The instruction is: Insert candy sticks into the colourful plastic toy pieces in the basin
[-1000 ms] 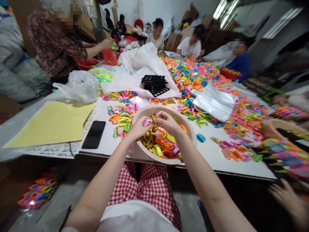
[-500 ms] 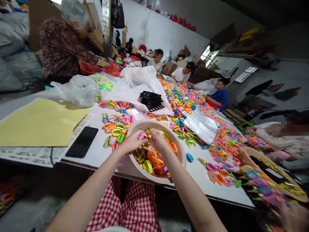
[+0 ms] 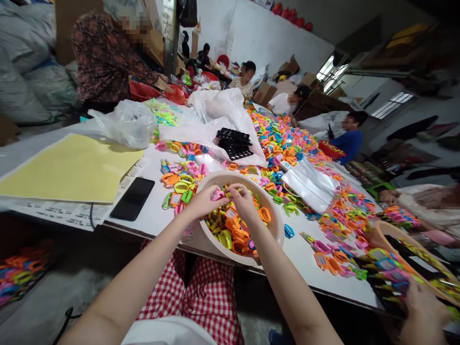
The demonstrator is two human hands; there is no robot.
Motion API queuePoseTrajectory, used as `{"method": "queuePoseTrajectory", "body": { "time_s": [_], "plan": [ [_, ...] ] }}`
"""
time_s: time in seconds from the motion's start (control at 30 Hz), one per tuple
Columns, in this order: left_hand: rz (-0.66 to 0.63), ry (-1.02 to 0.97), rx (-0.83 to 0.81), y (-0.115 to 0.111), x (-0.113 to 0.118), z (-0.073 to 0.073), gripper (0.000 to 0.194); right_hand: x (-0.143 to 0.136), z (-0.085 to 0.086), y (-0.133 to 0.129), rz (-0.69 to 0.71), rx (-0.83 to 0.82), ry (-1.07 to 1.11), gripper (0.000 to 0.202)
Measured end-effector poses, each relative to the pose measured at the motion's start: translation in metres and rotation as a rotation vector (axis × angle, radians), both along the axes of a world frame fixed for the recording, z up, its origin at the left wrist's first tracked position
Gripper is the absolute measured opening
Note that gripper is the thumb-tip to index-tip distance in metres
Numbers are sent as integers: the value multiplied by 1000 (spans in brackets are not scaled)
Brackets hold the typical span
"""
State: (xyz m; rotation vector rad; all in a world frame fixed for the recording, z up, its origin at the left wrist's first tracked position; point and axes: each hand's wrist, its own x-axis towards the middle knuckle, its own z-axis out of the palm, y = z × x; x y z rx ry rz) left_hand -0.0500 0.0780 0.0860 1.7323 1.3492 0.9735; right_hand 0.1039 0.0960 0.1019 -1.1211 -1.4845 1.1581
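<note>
Over a cream plastic basin (image 3: pixel 277 230) my two hands meet, close together. My left hand (image 3: pixel 203 203) is closed around a small pink plastic piece (image 3: pixel 217 194), with only part of it showing. The fingers of my right hand (image 3: pixel 246 203) pinch together right beside that piece; what lies between them is too small and covered to make out. Below the hands, the basin holds many small plastic pieces (image 3: pixel 240 235) in orange, yellow, green and pink. Some are ring-shaped.
A black phone (image 3: pixel 132 199) and a yellow sheet (image 3: pixel 72 167) lie on the left. Behind the basin are black grid trays (image 3: pixel 234 143), a white plastic sheet and a heap of colourful pieces (image 3: pixel 276 139). A white pouch (image 3: pixel 311 184) lies right. A co-worker's hand (image 3: pixel 426 306) handles pieces at the lower right.
The view has shifted, so the table and basin appear slightly further right. My hands stay together over the basin, and the pink piece is still in my left hand.
</note>
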Motion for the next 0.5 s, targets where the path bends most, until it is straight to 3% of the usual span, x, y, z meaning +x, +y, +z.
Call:
{"method": "queuePoseTrajectory", "body": {
  "time_s": [0.23, 0.5],
  "plan": [
    [107, 76, 66, -3, 5, -1, 35, 0, -3, 3, 12, 26, -53, 24],
    [110, 98, 114, -6, 5, -1, 27, 0, -18, 9, 4, 14, -7, 25]
  ]
}}
